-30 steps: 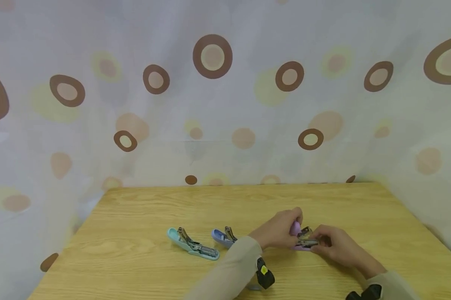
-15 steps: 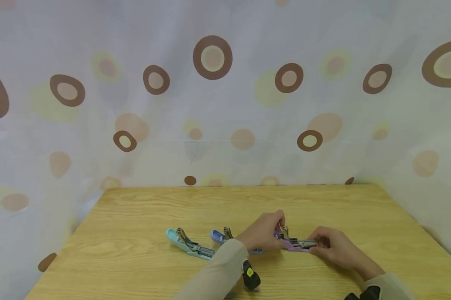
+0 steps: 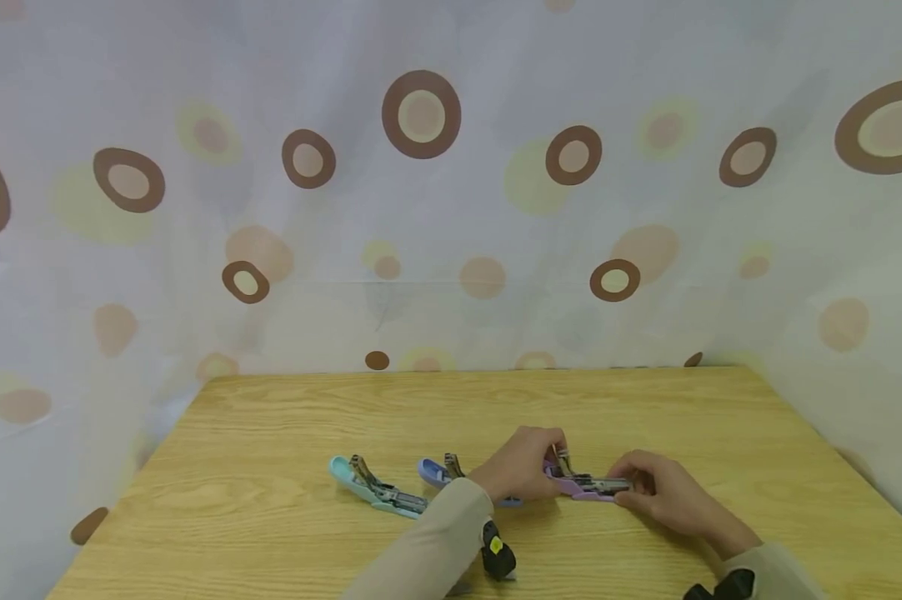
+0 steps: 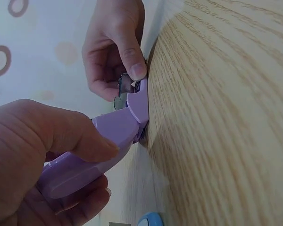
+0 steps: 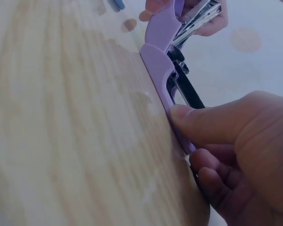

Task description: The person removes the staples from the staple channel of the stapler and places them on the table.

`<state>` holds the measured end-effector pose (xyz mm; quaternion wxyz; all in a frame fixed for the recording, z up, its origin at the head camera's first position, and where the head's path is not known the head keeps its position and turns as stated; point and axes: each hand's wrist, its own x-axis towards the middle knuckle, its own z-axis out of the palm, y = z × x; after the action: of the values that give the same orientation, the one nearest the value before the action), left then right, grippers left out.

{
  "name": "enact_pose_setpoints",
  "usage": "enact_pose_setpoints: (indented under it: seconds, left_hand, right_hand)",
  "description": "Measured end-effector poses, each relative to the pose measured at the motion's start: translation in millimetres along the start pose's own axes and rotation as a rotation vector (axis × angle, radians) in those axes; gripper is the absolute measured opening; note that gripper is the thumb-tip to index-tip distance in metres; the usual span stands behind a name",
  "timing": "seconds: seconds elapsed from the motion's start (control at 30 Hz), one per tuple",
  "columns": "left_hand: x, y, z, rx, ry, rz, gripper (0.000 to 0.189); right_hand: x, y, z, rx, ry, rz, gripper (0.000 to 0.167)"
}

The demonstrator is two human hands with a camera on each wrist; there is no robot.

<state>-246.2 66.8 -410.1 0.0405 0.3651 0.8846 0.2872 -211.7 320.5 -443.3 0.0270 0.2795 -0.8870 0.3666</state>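
A purple stapler lies on the table, its top cover swung far back and its metal inner parts showing. My left hand grips the raised cover, thumb on one side and fingers on the other, as the left wrist view shows with the purple cover. At the opposite end, my right hand pinches the base between thumb and fingers; the right wrist view shows the thumb on the purple base. Left of it a blue stapler lies opened, partly hidden by my left arm. Further left is an opened teal stapler.
The wooden table meets a patterned curtain at its back edge. Something grey shows under my left forearm, too covered to identify. Black wrist cameras sit on both sleeves.
My left hand has moved left and slightly down, swinging the purple stapler's cover further back from its base. The right hand has stayed at the base's end. Over the last half second little has moved.
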Motion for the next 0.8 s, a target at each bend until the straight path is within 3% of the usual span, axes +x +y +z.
enact_pose_setpoints:
  seconds: [0.43,0.8]
  left_hand:
    - [0.5,1.9,-1.3,-0.015,0.01,-0.007,0.026]
    - [-0.3,0.4,-1.9,-0.023,0.012,-0.009,0.026]
  right_hand:
    - [-3.6,-3,11,-0.018,0.063,-0.205,0.04]
    - [-1.0,-5,12,-0.075,0.05,-0.258,0.038]
